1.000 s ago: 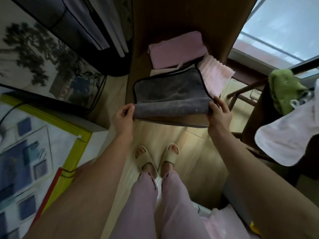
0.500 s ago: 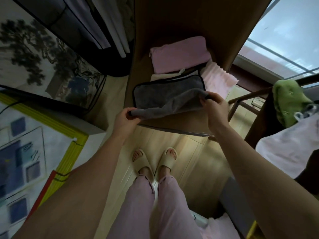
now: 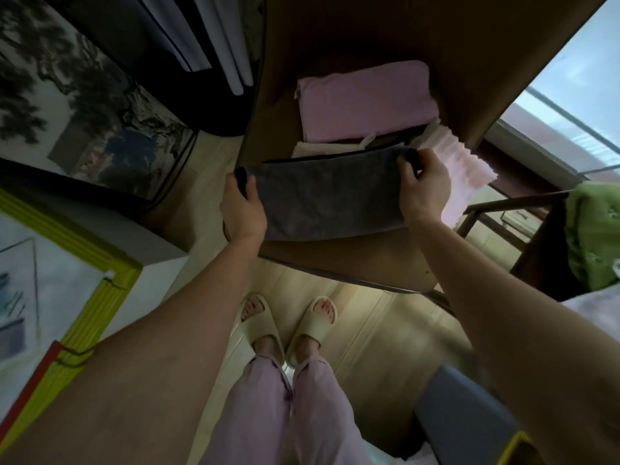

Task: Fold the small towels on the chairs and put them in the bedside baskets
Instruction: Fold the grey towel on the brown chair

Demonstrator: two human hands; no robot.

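Nearest to you are your own legs in pale pink trousers (image 3: 268, 407) and your feet in cream slippers (image 3: 315, 325) on the light wooden floor (image 3: 365, 330). Above them your two forearms reach forward to the brown wooden chair seat (image 3: 352, 260). Your left hand (image 3: 242, 209) grips the left end of the grey towel (image 3: 327, 199), with the fingers curled round its far corner. Your right hand (image 3: 423, 186) pinches the right end, thumb on top at the far corner. The grey towel lies folded over on the seat, stretched flat between your hands. Just beyond it a cream cloth (image 3: 330, 147) peeks out, then a folded pink towel (image 3: 365, 102) lies farther back on the seat. A ribbed pale pink towel (image 3: 459, 166) hangs off the seat's right edge. Far right, a green towel (image 3: 592, 233) is draped over another chair (image 3: 510, 204).
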